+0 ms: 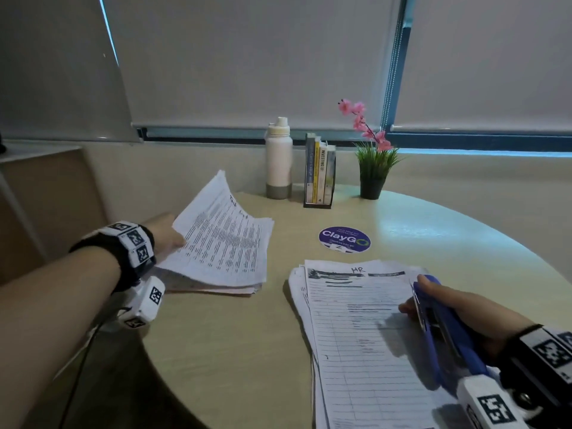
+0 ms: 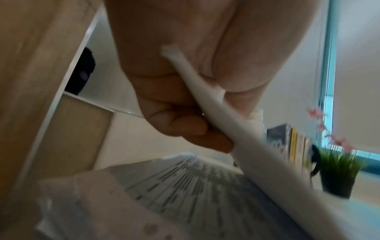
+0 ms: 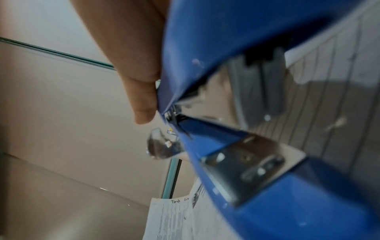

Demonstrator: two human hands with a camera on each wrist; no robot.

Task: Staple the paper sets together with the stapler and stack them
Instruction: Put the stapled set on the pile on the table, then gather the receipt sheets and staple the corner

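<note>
Papers lie in two places on my round, pale, smooth-topped table [image 1: 235,351]: a thin printed set [image 1: 223,239] that my left hand [image 1: 165,232] pinches by its edge, thumb on one side and curled fingers [image 2: 185,128] on the other, so its sheets bow upward over a flat pile [image 1: 216,287], and a thicker, slightly fanned stack [image 1: 356,335] of ruled forms lying nearer me on the right. The lifted set is dense with rows of small type and has handwriting at its top corner that I cannot make out from the head view (the right wrist view shows something like "Tax"). The top form of the right stack has "HR" handwritten at its head. My right hand [image 1: 458,308] is wrapped round the stapler [image 1: 445,329], a long glossy blue plastic body with bright chrome metal parts; my thumb [image 3: 141,97] lies along its top and its mouth stands parted, hovering over the right stack. Beyond, against the wall, stand a matte white bottle [image 1: 278,159] with a grey base, a row of books [image 1: 320,171] in a black holder, one spine reading "INVESTING 101", and a black pot of spiky green grass [image 1: 374,171] with pink flowers. A round purple sticker [image 1: 344,239] on the table reads "ClayGo".
</note>
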